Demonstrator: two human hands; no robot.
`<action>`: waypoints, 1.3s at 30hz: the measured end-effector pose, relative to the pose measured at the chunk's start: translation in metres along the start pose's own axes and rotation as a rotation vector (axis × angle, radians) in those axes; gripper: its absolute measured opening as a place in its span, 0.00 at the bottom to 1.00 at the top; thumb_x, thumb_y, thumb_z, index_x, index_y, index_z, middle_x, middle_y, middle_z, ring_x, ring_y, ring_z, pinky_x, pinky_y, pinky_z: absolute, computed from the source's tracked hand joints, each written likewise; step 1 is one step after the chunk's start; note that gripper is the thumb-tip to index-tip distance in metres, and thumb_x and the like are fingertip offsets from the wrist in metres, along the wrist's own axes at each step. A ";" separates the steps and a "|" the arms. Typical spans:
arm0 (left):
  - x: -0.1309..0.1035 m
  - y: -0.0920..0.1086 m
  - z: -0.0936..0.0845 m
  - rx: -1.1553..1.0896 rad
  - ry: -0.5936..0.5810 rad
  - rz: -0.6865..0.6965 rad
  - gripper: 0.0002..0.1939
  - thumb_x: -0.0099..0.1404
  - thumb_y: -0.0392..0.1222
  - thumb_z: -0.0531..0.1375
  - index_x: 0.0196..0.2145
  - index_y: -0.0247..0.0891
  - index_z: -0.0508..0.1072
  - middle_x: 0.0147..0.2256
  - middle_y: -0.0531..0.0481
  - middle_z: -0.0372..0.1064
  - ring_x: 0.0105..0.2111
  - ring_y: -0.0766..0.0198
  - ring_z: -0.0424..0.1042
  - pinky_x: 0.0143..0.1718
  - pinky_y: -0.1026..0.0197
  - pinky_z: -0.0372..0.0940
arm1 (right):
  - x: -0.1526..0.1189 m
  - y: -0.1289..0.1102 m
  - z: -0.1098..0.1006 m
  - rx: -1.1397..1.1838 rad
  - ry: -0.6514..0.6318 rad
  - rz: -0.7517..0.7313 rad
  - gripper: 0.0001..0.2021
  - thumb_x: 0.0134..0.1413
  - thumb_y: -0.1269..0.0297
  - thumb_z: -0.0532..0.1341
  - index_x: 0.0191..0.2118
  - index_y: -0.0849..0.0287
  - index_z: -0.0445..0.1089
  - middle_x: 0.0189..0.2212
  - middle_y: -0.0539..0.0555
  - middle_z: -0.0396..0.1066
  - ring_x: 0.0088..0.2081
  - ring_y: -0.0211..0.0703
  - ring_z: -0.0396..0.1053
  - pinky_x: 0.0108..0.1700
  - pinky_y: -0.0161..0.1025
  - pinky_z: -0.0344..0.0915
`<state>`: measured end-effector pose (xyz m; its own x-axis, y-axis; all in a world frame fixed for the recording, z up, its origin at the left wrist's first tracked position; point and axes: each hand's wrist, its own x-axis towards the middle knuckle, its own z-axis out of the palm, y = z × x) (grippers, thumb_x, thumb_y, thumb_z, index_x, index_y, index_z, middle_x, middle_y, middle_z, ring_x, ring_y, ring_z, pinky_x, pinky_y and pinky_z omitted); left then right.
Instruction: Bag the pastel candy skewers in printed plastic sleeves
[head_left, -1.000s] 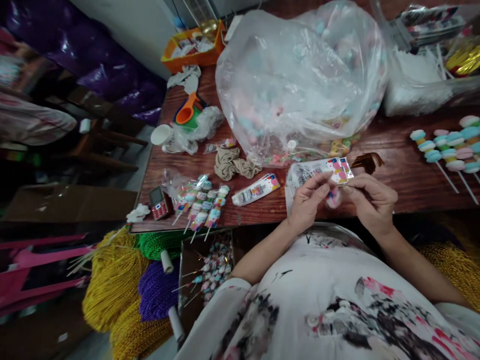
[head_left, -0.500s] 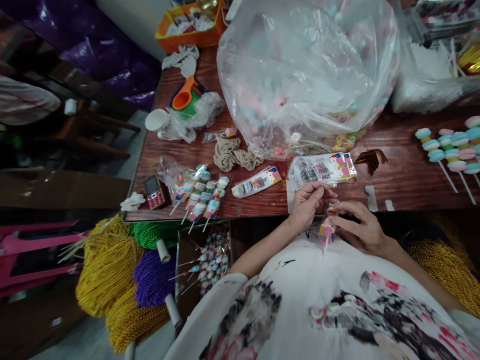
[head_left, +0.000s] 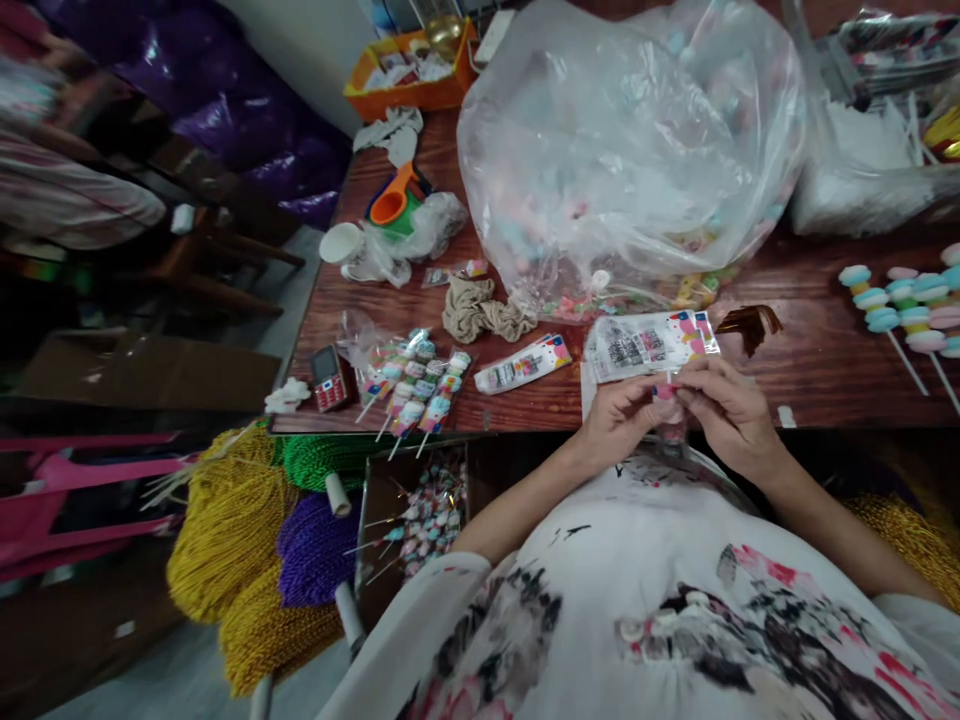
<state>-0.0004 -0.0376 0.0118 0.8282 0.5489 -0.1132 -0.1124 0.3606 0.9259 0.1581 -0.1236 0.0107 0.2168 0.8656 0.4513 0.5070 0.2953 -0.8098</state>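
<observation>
In front of my belly, at the table edge, I hold a wrapped marshmallow stick [head_left: 670, 428] between both hands. My left hand [head_left: 616, 422] pinches it from the left, thumb and fingertips closed. From the other side, my right hand [head_left: 729, 412] grips the wrapper's upper end with bent fingers. Fingers partly hide the candy. Just beyond lies a stack of printed clear wrappers [head_left: 645, 343], with a smaller pile of printed wrappers [head_left: 523, 364] to its left. Further left, wrapped marshmallow sticks [head_left: 420, 385] lie together, their sticks over the edge.
A large clear bag [head_left: 630, 150] of marshmallows fills the table's back. Unwrapped marshmallow skewers [head_left: 915, 310] lie at right, near brown twist ties [head_left: 750, 325]. A phone [head_left: 328, 378] and cloth [head_left: 484, 310] lie left. Below stands a box [head_left: 427, 510] of wrapped sticks. A person [head_left: 75, 180] sits far left.
The wrapped marshmallow stick has been turned, its stick end now upward between my fingers. My hands have come closer together around it. The view has shifted slightly left.
</observation>
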 end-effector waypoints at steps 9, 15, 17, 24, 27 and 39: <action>0.011 -0.015 0.009 -0.101 0.112 -0.023 0.21 0.59 0.57 0.66 0.28 0.33 0.76 0.27 0.51 0.69 0.28 0.69 0.67 0.36 0.63 0.65 | -0.004 0.006 0.028 -0.058 0.355 -0.014 0.07 0.55 0.72 0.63 0.37 0.54 0.75 0.30 0.50 0.73 0.32 0.39 0.71 0.35 0.38 0.68; 0.014 -0.021 0.003 -0.147 0.167 -0.130 0.25 0.55 0.61 0.67 0.24 0.33 0.70 0.22 0.56 0.63 0.22 0.74 0.61 0.25 0.67 0.59 | 0.002 0.025 0.040 -0.194 0.390 -0.037 0.14 0.55 0.70 0.62 0.47 0.51 0.74 0.38 0.54 0.74 0.36 0.42 0.70 0.38 0.41 0.69; 0.014 -0.020 0.000 -0.217 0.142 -0.237 0.24 0.52 0.59 0.69 0.27 0.33 0.71 0.22 0.55 0.64 0.19 0.74 0.60 0.22 0.67 0.57 | 0.013 0.026 0.031 -0.085 0.336 0.062 0.23 0.54 0.66 0.64 0.57 0.50 0.68 0.47 0.56 0.73 0.36 0.41 0.70 0.38 0.41 0.70; 0.016 -0.012 0.000 -0.290 0.106 -0.295 0.23 0.49 0.55 0.72 0.28 0.32 0.73 0.23 0.53 0.68 0.21 0.72 0.65 0.22 0.67 0.60 | 0.045 0.012 0.003 0.109 -0.023 0.075 0.04 0.56 0.63 0.63 0.36 0.54 0.77 0.28 0.50 0.75 0.29 0.38 0.72 0.35 0.38 0.70; 0.018 -0.010 0.000 -0.298 0.092 -0.277 0.23 0.49 0.55 0.72 0.28 0.32 0.72 0.22 0.54 0.67 0.19 0.73 0.63 0.20 0.68 0.59 | 0.046 0.006 0.008 0.221 0.103 0.247 0.14 0.54 0.63 0.65 0.47 0.53 0.73 0.27 0.48 0.74 0.27 0.36 0.70 0.30 0.35 0.69; 0.022 -0.008 -0.002 -0.207 0.238 -0.207 0.26 0.51 0.62 0.69 0.29 0.34 0.71 0.20 0.56 0.65 0.18 0.73 0.66 0.16 0.72 0.53 | 0.017 0.015 0.016 0.245 0.182 0.268 0.18 0.55 0.62 0.65 0.52 0.52 0.71 0.42 0.53 0.75 0.32 0.37 0.70 0.34 0.37 0.70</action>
<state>0.0181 -0.0269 0.0009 0.6972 0.5995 -0.3930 -0.0854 0.6137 0.7849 0.1556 -0.0980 0.0002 0.4700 0.8457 0.2529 0.2033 0.1751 -0.9633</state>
